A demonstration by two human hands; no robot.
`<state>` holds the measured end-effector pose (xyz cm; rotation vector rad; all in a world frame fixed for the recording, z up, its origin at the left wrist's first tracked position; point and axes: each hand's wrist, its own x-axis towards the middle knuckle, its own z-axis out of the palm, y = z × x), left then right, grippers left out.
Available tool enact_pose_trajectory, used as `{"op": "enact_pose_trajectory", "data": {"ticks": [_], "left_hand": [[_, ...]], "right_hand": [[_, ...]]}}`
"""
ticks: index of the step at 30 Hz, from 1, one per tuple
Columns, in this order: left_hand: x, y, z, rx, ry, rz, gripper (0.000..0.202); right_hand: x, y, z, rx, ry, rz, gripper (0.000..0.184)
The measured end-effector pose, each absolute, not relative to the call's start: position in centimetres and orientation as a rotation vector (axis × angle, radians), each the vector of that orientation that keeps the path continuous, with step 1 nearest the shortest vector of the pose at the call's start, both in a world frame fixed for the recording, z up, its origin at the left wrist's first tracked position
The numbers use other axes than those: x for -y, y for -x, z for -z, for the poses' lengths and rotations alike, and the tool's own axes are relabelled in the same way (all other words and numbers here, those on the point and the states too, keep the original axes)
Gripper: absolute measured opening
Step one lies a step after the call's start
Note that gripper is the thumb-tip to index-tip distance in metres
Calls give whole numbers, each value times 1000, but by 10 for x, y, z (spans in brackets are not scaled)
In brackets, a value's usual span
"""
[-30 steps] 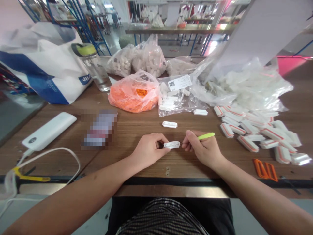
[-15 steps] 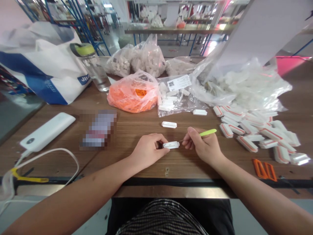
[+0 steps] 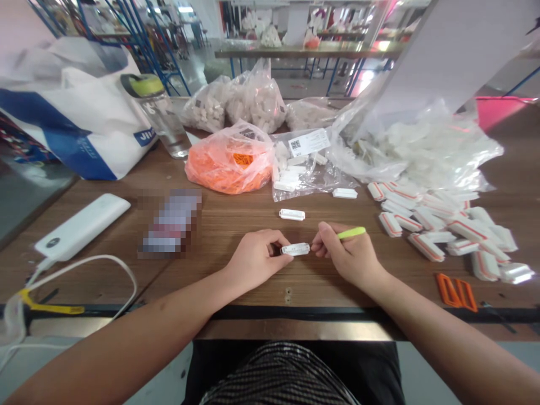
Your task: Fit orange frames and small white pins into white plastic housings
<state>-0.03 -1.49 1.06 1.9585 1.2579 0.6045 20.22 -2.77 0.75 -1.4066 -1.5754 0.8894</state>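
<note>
My left hand (image 3: 257,259) rests near the table's front edge, its fingers pinching the left end of a small white plastic strip (image 3: 295,249). My right hand (image 3: 343,253) is shut on a thin pick with a lime-green handle (image 3: 351,232). The pick's metal tip points left and meets or nearly meets the strip's right end; the hand's fingers partly hide it. A second white strip (image 3: 292,214) lies on the wooden table (image 3: 228,225) just beyond my hands.
To the right lie several white pieces with orange-red stripes (image 3: 426,225) and orange scissors (image 3: 456,292). Behind are plastic bags of white parts (image 3: 417,146) and orange items (image 3: 230,166). On the left are a power bank (image 3: 82,226) with cable, a water bottle (image 3: 157,115) and a tote bag (image 3: 71,112).
My right hand has shifted left, bringing the pick closer to the strip, and the handle has swung lower. My left hand and the strip have barely moved.
</note>
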Motion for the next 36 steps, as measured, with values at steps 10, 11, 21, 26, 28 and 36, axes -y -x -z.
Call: {"op": "enact_pose_trajectory", "data": {"ticks": [10,11,21,26,28,36], "left_hand": [[14,0,-12,-1260,-1957,-601,7],[14,0,-12,-1261,-1957,-603,7],[14,0,-13,-1264,-1957,-599,7],[14,1,-10,-1263,-1952,-606,6],[14,1,-9,-1259,-1965,-618,6],[14,1,-10,-1264,-1955,-608,6]], "right_hand": [[28,-201,-8,1482,1363,-924,45],[27,-201,-8,1476,1373,-933,45],[26,-204,-8,1410,1343,-983,48],[26,-202,-8,1409,1368,-1001,47],[25,-203,-7,1406,1370,-1006,47],[24,-203,-8,1384,1361,-997,46]]}}
